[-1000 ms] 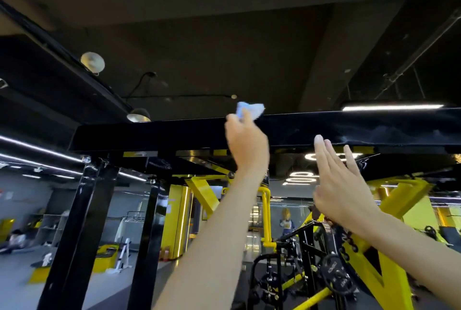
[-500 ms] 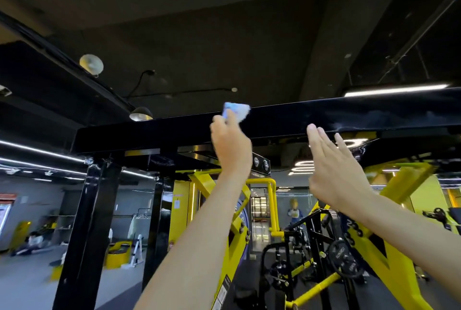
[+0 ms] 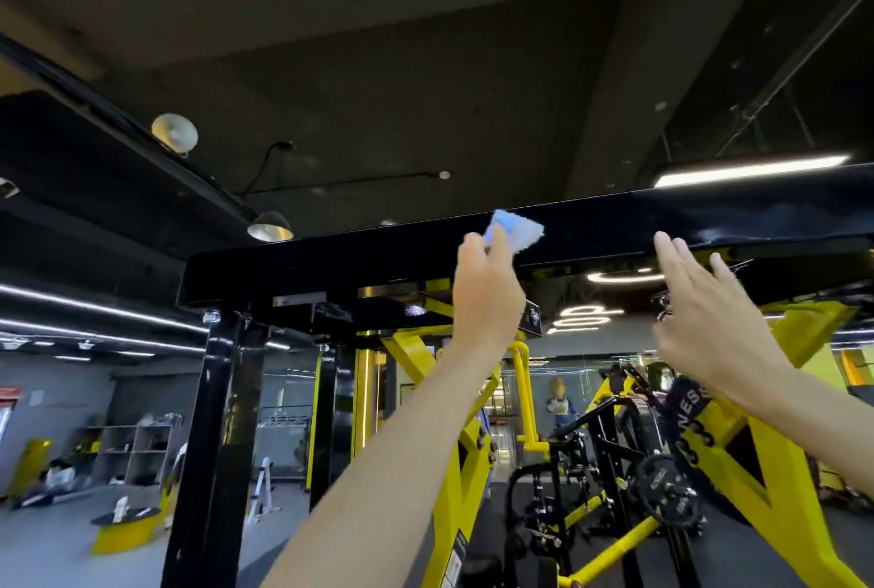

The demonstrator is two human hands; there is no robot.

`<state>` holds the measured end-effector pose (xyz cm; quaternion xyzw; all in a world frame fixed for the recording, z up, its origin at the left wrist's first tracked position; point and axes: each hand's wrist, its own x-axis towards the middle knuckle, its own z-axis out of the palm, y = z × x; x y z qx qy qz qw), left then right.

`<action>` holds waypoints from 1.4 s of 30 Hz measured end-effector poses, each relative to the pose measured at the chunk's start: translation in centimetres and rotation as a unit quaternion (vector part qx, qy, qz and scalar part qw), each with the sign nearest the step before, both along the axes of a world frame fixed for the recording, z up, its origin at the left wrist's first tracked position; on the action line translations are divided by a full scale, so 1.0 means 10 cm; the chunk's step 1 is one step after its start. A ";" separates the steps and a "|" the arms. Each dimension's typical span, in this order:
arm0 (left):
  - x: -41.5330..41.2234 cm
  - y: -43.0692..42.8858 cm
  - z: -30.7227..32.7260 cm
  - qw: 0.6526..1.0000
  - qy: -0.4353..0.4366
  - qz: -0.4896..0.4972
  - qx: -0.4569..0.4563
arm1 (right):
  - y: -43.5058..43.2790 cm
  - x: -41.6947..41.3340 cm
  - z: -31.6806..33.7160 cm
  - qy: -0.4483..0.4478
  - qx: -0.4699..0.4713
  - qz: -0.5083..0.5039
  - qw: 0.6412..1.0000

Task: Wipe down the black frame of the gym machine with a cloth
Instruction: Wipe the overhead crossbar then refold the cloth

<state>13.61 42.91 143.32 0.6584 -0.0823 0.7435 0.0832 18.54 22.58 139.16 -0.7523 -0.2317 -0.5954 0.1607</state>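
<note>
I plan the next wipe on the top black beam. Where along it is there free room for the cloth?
The beam is bare from the cloth in the left hand to its left corner above the black post. Rightward it is crowded: the open right hand is raised in front of it.

left hand (image 3: 487,291) pinches blue-white cloth (image 3: 515,231) against black top beam (image 3: 331,263), black upright post (image 3: 222,422) down-left of the grip, right hand (image 3: 700,317) open-fingered to its right, just under the beam
</note>
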 end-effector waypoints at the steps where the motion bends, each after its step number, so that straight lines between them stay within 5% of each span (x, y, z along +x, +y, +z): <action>1: 0.00 0.08 -0.01 0.998 -0.003 0.019 0.058 | 0.00 -0.02 0.01 0.005 0.003 0.007 1.000; 3: -0.04 0.53 0.06 0.999 -0.001 0.033 0.032 | -0.03 -0.01 0.04 0.020 -0.001 0.015 1.000; 8: -0.18 1.14 0.30 0.936 -0.116 -0.010 -0.333 | -0.02 0.05 0.06 0.064 0.018 0.023 0.998; 10: -0.18 0.69 0.29 0.960 -0.081 -0.034 -0.266 | 0.04 0.04 0.04 0.063 0.031 0.029 0.997; 13: -0.02 0.19 0.01 0.995 -0.023 0.022 0.099 | 0.09 0.01 0.02 0.058 0.038 0.024 0.997; 15: 0.02 0.38 0.03 0.989 -0.049 0.032 0.135 | 0.08 0.00 0.04 0.059 0.029 0.021 0.998; 17: 0.01 0.64 0.09 0.994 -0.098 0.025 -0.027 | 0.04 -0.04 0.06 0.057 0.006 0.019 0.998; 19: 0.00 0.74 0.13 0.961 -0.125 -0.024 -0.245 | -0.02 -0.10 0.08 0.044 -0.023 0.031 0.998; 21: 0.05 0.48 0.21 0.932 -0.125 -0.029 -0.340 | -0.12 -0.21 0.11 0.050 -0.040 0.052 0.997; 23: 0.15 -0.14 0.28 0.960 -0.090 0.003 -0.266 | -0.23 -0.25 0.13 0.074 -0.053 0.090 0.992; 26: 0.45 -1.24 0.11 0.999 -0.029 0.033 -0.028 | -0.42 -0.17 0.07 0.020 -0.076 0.124 0.989; 28: 0.55 -1.54 0.10 0.992 0.001 0.063 0.110 | -0.66 -0.03 -0.01 -0.019 -0.068 0.103 0.992; 30: 0.63 -1.41 0.21 0.986 -0.010 0.097 0.134 | -1.04 0.16 -0.06 -0.037 -0.065 0.047 0.996; 32: 0.59 -1.17 0.29 0.993 -0.061 0.103 -0.025 | -1.48 0.32 -0.04 -0.056 -0.048 0.012 0.997; 34: 0.59 -1.15 0.32 0.960 -0.092 0.019 -0.265 | -1.86 0.44 0.00 -0.066 -0.044 -0.036 0.996; 36: 0.60 -1.62 0.37 0.930 -0.098 -0.029 -0.353 | -2.10 0.53 0.05 -0.035 -0.048 -0.062 0.996; 39: 0.77 -2.56 0.26 0.992 -0.035 0.023 -0.116 | -2.24 0.61 0.06 -0.002 -0.062 -0.059 0.996; 41: 0.86 -2.81 0.15 0.995 0.001 0.064 0.072 | -2.25 0.64 0.04 0.008 -0.067 -0.040 0.997; 42: 0.87 -2.74 0.16 0.993 0.004 0.079 0.093 | -2.24 0.64 0.04 0.012 -0.067 -0.031 0.997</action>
